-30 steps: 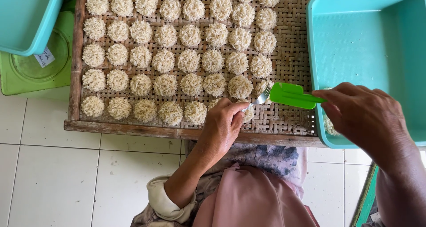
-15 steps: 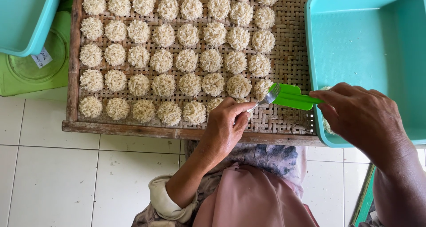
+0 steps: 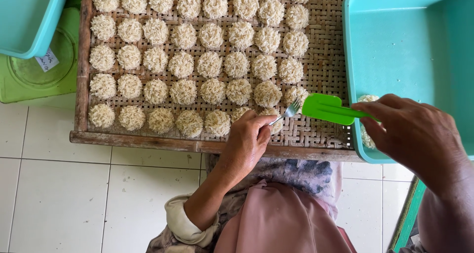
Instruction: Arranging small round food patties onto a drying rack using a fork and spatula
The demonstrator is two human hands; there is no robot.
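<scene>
- Left hand (image 3: 247,142): I see its grip pinched shut on a metal fork (image 3: 285,113), tines pointing up and to the right, over the near edge of the tray.
- Right hand (image 3: 419,134): its grip is closed around the handle of a green spatula (image 3: 328,108), blade held flat and pointing left, just beside the fork tines.
- Woven tray (image 3: 323,75): bamboo lattice in a wooden frame, resting above a white tiled floor (image 3: 59,193).
- Noodle rounds (image 3: 210,65): pale clumps in rows across the tray, filling the left and middle; the right strip of weave lies bare.
- Nearest round (image 3: 295,94): at the right end of its row, just above the fork tines and just left of the spatula blade.
- Turquoise tub (image 3: 410,45): right of the tray, with one pale clump (image 3: 366,134) at its near left corner, partly behind my right hand.
- Second turquoise tub (image 3: 24,21): upper left, over a green lidded container (image 3: 34,80).
- Lap: pink cloth (image 3: 281,218) and a patterned garment below the tray.
</scene>
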